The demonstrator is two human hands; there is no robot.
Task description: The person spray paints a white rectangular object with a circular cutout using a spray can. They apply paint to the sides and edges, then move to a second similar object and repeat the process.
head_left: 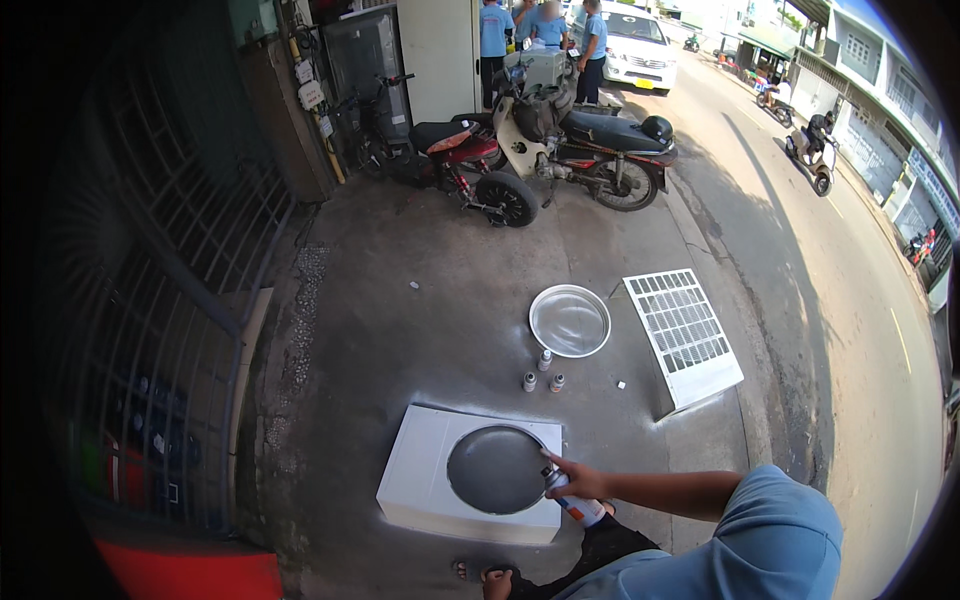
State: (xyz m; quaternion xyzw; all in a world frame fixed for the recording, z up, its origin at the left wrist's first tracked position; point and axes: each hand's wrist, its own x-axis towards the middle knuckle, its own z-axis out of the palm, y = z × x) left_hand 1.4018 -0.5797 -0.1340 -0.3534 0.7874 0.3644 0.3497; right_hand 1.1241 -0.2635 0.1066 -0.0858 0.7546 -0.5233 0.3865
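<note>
My right hand [572, 478] is wrapped round a spray can [585, 508], its index finger at the nozzle end. The can is tilted beside the right edge of a white metal casing [425, 470] with a large round opening, like an air conditioner's outer panel, lying on the pavement. Low in the picture, my left hand [497, 584] is by my dark trouser leg, partly cut off; its fingers do not show clearly. Beyond the casing stand three more small spray cans [544, 360]. A round white ring [535, 335] lies behind them, and a white grille panel [708, 382] rests to the right.
A small white block [621, 385] lies near the grille. Parked motorbikes [600, 140] stand farther back, with people in blue shirts [548, 28] and a white van [637, 50] behind. A barred gate [190, 270] runs along the left; a road [850, 280] with riders passes on the right.
</note>
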